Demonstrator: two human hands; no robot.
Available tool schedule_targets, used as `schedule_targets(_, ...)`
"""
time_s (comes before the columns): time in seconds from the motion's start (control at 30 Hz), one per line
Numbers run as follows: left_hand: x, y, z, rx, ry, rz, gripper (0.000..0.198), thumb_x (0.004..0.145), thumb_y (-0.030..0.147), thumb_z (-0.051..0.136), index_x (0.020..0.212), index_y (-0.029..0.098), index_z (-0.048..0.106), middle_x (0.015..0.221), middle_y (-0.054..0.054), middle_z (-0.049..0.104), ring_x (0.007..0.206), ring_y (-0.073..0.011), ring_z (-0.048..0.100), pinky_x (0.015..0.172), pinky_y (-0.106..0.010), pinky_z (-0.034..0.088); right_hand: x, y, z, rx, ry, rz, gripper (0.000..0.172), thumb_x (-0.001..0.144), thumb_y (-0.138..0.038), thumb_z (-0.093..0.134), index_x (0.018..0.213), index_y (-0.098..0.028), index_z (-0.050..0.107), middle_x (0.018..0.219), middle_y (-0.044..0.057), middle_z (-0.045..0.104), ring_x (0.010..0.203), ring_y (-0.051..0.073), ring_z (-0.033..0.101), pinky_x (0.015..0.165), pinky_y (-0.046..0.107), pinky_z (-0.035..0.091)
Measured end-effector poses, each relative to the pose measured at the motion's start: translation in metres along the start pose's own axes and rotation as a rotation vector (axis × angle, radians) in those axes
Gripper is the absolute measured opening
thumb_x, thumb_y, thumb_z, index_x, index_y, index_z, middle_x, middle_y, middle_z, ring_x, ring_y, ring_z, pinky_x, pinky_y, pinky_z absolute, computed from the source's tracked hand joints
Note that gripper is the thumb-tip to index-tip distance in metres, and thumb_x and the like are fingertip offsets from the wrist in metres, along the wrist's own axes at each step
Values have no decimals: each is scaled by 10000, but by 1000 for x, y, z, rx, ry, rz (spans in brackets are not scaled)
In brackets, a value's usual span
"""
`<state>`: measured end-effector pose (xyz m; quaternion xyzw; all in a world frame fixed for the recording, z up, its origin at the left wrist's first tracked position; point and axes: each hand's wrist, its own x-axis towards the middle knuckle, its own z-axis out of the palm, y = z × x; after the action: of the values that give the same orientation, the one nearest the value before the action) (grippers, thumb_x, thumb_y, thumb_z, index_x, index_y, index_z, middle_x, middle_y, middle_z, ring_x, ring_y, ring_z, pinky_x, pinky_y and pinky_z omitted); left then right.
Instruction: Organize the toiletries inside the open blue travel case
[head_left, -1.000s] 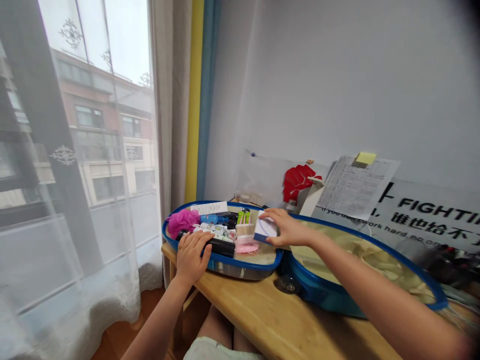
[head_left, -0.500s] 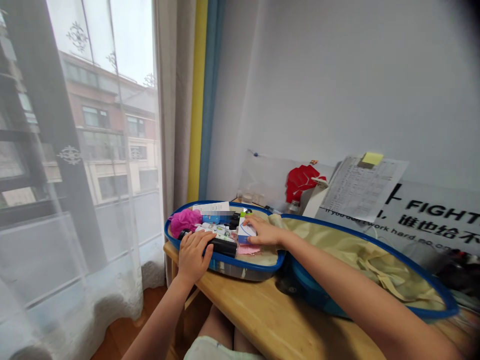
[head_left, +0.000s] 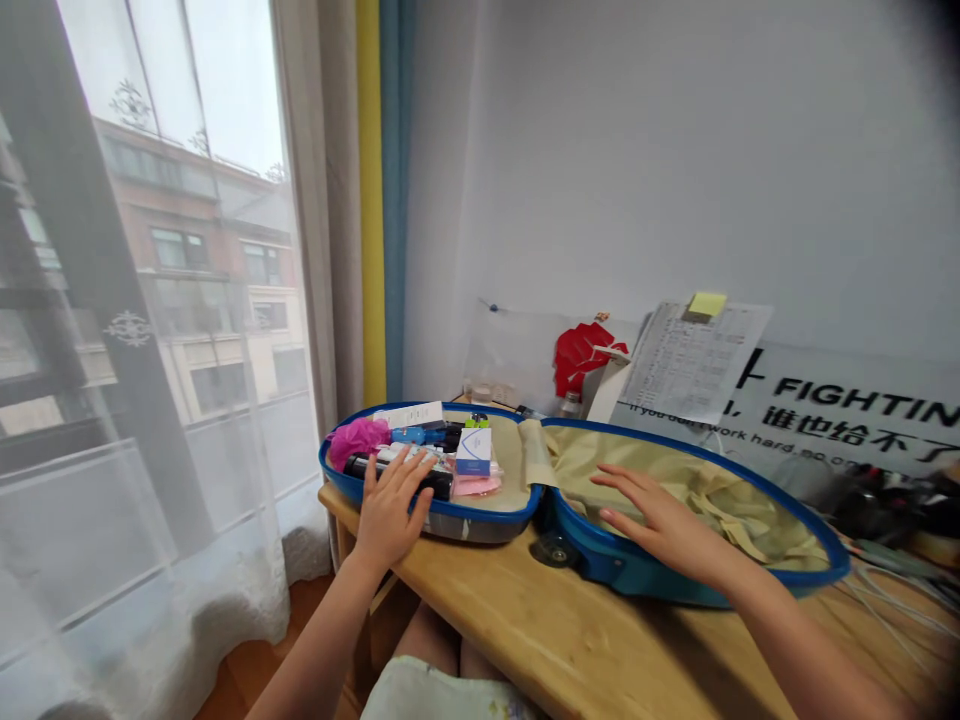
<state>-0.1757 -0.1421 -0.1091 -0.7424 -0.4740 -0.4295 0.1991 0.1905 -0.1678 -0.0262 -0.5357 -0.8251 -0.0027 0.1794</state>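
Note:
A blue suitcase (head_left: 645, 582) lies opened flat on a wooden desk (head_left: 555, 640). Its left half holds a pink bath puff (head_left: 358, 440), a black tube (head_left: 433, 484), a white and blue box (head_left: 474, 451) standing upright, a pink item (head_left: 474, 486) and other small toiletries. My left hand (head_left: 390, 508) rests open on the near rim of that half, fingers over the black tube. My right hand (head_left: 660, 518) hovers open, fingers spread, above the beige lining (head_left: 712, 490) of the right half, holding nothing.
A sheer curtain (head_left: 150, 400) and window fill the left. Against the wall lean a red fist cutout (head_left: 581, 355), a printed sheet with a yellow sticky note (head_left: 690, 360) and a "FIGHTING" sign (head_left: 847, 410). Cables (head_left: 900, 590) lie at the desk's right.
My right hand set the white and blue box upright among the toiletries, let go and drew back right over the suitcase's other half. My left hand stayed on the rim.

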Motion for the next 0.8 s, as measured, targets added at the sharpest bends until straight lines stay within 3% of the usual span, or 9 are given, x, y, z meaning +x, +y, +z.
schedule_targets(0.17,4,50,14,-90,-40,175,349,918,358,443,1238,296,568,1263,-15,610,1265,-210,466,1161,-442,55,-76,42,4,-69,106,117,518,830,-621,410,1034,-224,674,1078,100,693,998,256,645,895,436,506)
schedule_targets(0.3,2,63,29,-123,-27,155,213,911,347,488,1021,316,667,1138,9,677,1218,-215,512,1158,-462,75,-95,51,14,-144,222,86,465,877,-552,372,932,-229,702,908,88,730,830,232,677,802,419,527)
schedule_targets(0.5,4,41,27,-84,-138,222,188,912,334,486,965,307,664,1130,3,680,1215,-248,518,1122,-525,195,-93,34,24,-172,306,38,419,898,-498,366,899,-250,705,854,64,735,780,223,682,715,392,524)
schedule_targets(0.6,8,21,23,-84,-177,237,199,907,346,485,986,310,664,1126,-4,682,1209,-247,525,1107,-512,247,-90,16,29,-173,316,26,375,906,-460,380,911,-264,700,853,49,735,772,209,679,706,368,512)
schedule_targets(0.8,18,-25,20,-102,-275,211,245,904,387,454,981,293,666,1152,-17,672,1225,-240,508,1115,-484,233,-75,-27,44,-205,291,1,358,938,-385,351,955,-255,684,900,44,733,793,195,674,719,351,487)
